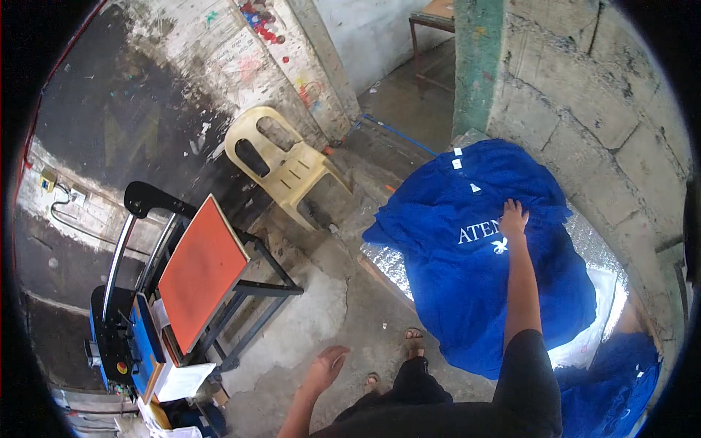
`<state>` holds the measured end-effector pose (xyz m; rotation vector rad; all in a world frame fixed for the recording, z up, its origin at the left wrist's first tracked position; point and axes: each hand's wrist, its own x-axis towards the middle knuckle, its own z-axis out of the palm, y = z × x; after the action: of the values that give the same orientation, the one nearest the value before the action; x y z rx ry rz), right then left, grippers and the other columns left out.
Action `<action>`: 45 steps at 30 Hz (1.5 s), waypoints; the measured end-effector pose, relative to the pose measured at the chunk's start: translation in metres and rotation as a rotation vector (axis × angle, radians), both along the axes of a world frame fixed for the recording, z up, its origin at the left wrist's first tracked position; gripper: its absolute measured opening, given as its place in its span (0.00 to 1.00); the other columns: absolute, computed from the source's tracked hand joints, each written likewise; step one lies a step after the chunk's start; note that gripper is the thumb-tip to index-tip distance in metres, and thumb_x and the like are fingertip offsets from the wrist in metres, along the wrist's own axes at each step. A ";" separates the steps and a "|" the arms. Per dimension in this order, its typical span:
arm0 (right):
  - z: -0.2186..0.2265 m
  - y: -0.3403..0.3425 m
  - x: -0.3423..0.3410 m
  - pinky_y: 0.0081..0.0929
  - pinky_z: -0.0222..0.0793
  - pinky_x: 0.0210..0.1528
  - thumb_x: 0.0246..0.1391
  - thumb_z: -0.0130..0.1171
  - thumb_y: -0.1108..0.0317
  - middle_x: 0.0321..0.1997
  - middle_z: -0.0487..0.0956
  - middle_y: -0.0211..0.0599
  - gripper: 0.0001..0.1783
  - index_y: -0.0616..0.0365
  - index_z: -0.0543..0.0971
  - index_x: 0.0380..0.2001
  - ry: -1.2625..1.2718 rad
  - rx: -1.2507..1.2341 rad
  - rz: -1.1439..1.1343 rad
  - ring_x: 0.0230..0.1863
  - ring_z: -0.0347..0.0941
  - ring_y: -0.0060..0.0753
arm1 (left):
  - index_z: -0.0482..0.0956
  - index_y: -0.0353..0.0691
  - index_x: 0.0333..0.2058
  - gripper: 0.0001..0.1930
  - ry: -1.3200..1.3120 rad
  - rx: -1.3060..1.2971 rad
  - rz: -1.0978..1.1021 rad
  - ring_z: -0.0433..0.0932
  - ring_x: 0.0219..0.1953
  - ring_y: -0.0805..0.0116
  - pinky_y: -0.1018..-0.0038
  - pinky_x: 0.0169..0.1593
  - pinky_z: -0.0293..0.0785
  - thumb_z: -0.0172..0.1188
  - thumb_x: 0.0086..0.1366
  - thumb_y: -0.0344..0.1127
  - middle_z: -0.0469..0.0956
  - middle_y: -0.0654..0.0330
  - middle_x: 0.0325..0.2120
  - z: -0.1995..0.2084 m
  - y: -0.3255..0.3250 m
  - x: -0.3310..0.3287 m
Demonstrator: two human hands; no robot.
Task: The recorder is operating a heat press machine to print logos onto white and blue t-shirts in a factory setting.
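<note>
Blue T-shirts (pixel 467 292) lie in a loose pile at the right, with white printing on the chest of the top one. White neck labels (pixel 457 163) show at the pile's far end. My right hand (pixel 514 217) rests on the top shirt beside the print, its fingers spread on the cloth. Well away from the shirts, my left hand (pixel 326 367) hangs over the floor, holding nothing, with its fingers loosely bent. Under the pile a silvery foil sheet (pixel 389 264) sticks out at the sides.
More blue cloth (pixel 610 383) lies at the near right. A cream plastic chair (pixel 292 171) stands by the far wall. On the left is a black-framed machine with an orange-red flat board (pixel 204 274), papers (pixel 182 381) beside it. A rough block wall (pixel 591 131) bounds the right.
</note>
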<state>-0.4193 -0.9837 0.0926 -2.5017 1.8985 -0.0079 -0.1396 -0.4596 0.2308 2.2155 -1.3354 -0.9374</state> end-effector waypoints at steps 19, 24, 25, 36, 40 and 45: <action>0.375 0.247 0.048 0.25 0.67 0.32 0.32 0.70 0.73 0.28 0.78 0.40 0.17 0.60 0.78 0.31 -0.552 0.552 0.810 0.28 0.73 0.38 | 0.76 0.35 0.37 0.14 0.361 -0.288 -0.360 0.75 0.33 0.47 0.61 0.38 0.70 0.62 0.53 0.35 0.77 0.47 0.28 0.056 -0.108 -0.016; 0.303 0.262 0.079 0.35 0.67 0.35 0.28 0.68 0.74 0.29 0.78 0.44 0.16 0.61 0.78 0.27 0.190 0.326 1.053 0.33 0.73 0.46 | 0.76 0.33 0.34 0.13 0.073 -0.346 -0.155 0.75 0.32 0.47 0.61 0.36 0.71 0.62 0.49 0.32 0.75 0.45 0.26 0.064 0.016 0.047; 0.303 0.267 0.092 0.35 0.67 0.35 0.28 0.68 0.74 0.29 0.78 0.44 0.16 0.61 0.78 0.27 0.186 0.313 1.108 0.33 0.73 0.46 | 0.76 0.33 0.34 0.13 0.048 -0.348 -0.105 0.75 0.32 0.47 0.61 0.36 0.71 0.62 0.49 0.32 0.75 0.45 0.26 0.075 0.040 0.058; 0.316 0.366 0.264 0.29 0.62 0.42 0.38 0.54 0.83 0.29 0.71 0.46 0.08 0.66 0.71 0.27 -0.456 0.289 1.206 0.33 0.65 0.43 | 0.77 0.40 0.30 0.09 -0.505 -0.375 0.453 0.75 0.33 0.57 0.61 0.42 0.65 0.60 0.48 0.31 0.75 0.59 0.25 0.077 0.322 0.134; 0.326 0.378 0.315 0.26 0.63 0.44 0.40 0.44 0.87 0.32 0.72 0.37 0.15 0.66 0.71 0.33 -0.975 0.136 1.124 0.36 0.67 0.31 | 0.76 0.38 0.30 0.09 -0.694 -0.632 0.674 0.76 0.35 0.56 0.63 0.41 0.68 0.58 0.46 0.27 0.77 0.56 0.27 0.152 0.368 0.165; 0.313 0.397 0.385 0.33 0.59 0.56 0.39 0.48 0.86 0.45 0.71 0.56 0.19 0.67 0.72 0.39 -0.607 -0.153 1.288 0.49 0.66 0.56 | 0.78 0.36 0.35 0.13 -0.671 -0.534 0.882 0.76 0.40 0.52 0.62 0.44 0.71 0.56 0.47 0.27 0.77 0.49 0.33 0.173 0.459 0.212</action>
<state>-0.0339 -0.5868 0.4059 -2.8065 -0.0426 -0.7789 0.0728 -0.0009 0.4034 2.3337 -0.5372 0.4547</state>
